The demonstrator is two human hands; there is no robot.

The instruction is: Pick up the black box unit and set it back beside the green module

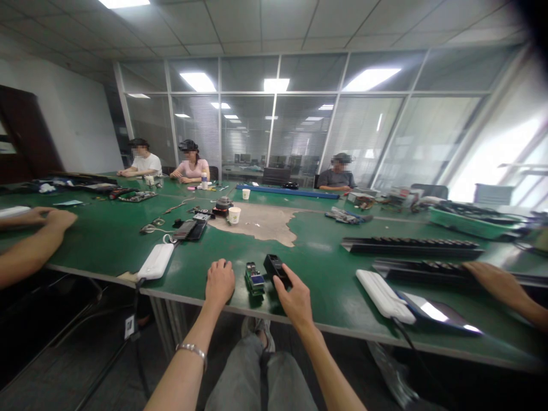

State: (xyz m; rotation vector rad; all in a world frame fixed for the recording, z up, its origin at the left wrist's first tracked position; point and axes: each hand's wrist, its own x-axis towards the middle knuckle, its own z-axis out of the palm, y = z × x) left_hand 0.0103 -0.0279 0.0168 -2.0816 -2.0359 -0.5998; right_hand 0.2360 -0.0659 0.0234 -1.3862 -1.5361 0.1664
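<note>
My right hand (296,297) grips a black box-shaped casing (274,266) by its near right side, thumb on one side and fingers on the other. The casing rests on the green tabletop, long and narrow, with an opening at its far end. To its left, apart from it, a small stack of green circuit boards (256,281) with a dark blue screen stands near the table edge. My left hand (220,283) rests on the table left of the boards, fingers curled and close together. Its palm side is hidden, so anything under it cannot be seen.
White power strips (156,261) lie left and right (384,295). A tablet-like glossy panel (439,313) and black rails (411,245) are at right. A paper cup (234,215) stands ahead. Neighbours' hands show at left (55,222) and right (492,279); several people sit opposite.
</note>
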